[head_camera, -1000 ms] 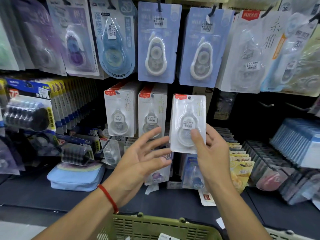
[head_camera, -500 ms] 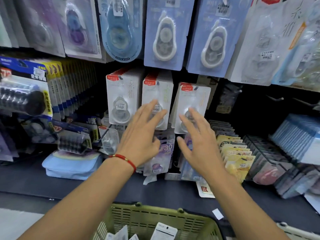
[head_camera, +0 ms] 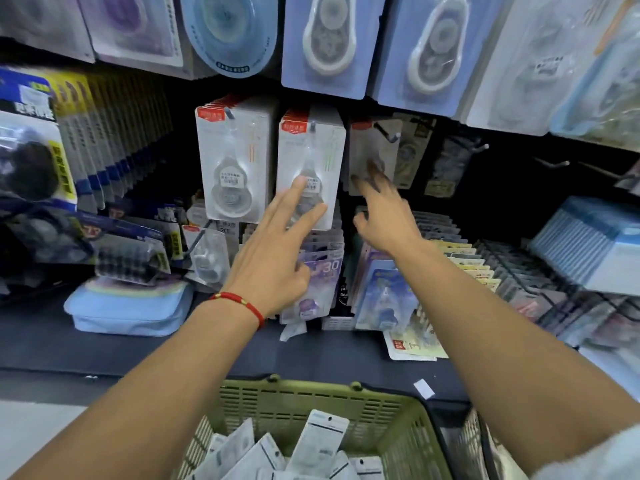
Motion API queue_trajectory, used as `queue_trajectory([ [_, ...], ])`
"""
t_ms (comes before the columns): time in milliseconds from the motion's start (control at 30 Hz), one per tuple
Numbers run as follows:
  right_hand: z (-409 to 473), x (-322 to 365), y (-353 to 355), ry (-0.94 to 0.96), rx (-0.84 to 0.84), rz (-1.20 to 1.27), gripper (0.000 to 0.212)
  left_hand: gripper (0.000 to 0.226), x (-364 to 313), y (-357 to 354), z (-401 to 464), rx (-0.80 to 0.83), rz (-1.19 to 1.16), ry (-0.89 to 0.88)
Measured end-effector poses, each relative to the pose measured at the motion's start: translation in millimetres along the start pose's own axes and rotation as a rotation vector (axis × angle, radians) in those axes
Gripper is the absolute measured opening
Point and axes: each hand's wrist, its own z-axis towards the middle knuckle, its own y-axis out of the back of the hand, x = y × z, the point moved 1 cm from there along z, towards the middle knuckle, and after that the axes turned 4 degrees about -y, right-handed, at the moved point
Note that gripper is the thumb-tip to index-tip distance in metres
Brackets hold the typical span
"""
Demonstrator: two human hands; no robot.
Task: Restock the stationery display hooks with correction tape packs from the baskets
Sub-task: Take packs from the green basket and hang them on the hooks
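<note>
White correction tape packs with red header tabs hang in three rows on hooks. The left row [head_camera: 232, 168] and the middle row [head_camera: 313, 157] are full. A pack [head_camera: 372, 147] sits far back on the right hook [head_camera: 389, 136]. My left hand [head_camera: 277, 251] reaches forward, its straight fingertips touching the front pack of the middle row. The blurred, straight fingers of my right hand [head_camera: 384, 213] press against the pack on the right hook. Below me, the green basket [head_camera: 304, 389] holds several loose packs [head_camera: 322, 438].
Larger blue and purple tape packs [head_camera: 325, 46] hang on the row above. Bare hooks [head_camera: 481, 147] stick out to the right. A light blue pouch [head_camera: 128, 310] lies on the dark shelf, with card racks [head_camera: 460, 258] to the right. A second basket [head_camera: 474, 441] shows at the bottom right.
A second ago my right hand held a white pack in front of the shelf. It went onto the right hook and was pushed back. Both hands now reach further in with straight fingers.
</note>
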Motion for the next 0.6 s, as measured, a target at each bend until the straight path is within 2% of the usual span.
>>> queue_trajectory([
  [100,-10.0,-6.8,-0.9,-0.065,0.024,0.184,0.064,0.083,5.0,3.6,-13.7,-0.020,0.047,0.002],
  [200,-40.6,-9.5,-0.9,-0.151,-0.046,0.412,0.052,0.064,12.2,10.3,-34.2,-0.005,0.076,0.042],
  [267,-70.2,-9.2,-5.3,-0.213,-0.100,0.537,0.035,0.056,20.0,11.2,-54.9,0.139,0.135,0.069],
  [333,-105.1,-7.8,-21.1,-0.257,-0.023,0.657,0.021,0.056,26.2,7.8,-83.1,0.350,0.180,0.103],
  [400,-144.1,-4.3,-48.9,-0.263,0.191,0.692,0.019,0.056,26.5,-1.2,-116.5,0.553,0.182,0.151],
  [467,-183.6,1.4,-86.0,-0.248,0.502,0.672,0.020,0.055,21.7,-16.7,-151.9,0.694,0.165,0.191],
  [533,-220.5,6.6,-124.8,-0.228,0.831,0.514,0.013,0.053,12.4,-37.0,-188.9,0.802,0.178,0.209],
  [600,-254.2,11.1,-158.6,-0.247,1.089,0.287,0.029,0.054,0.9,-58.0,-225.8,0.914,0.192,0.223],
])
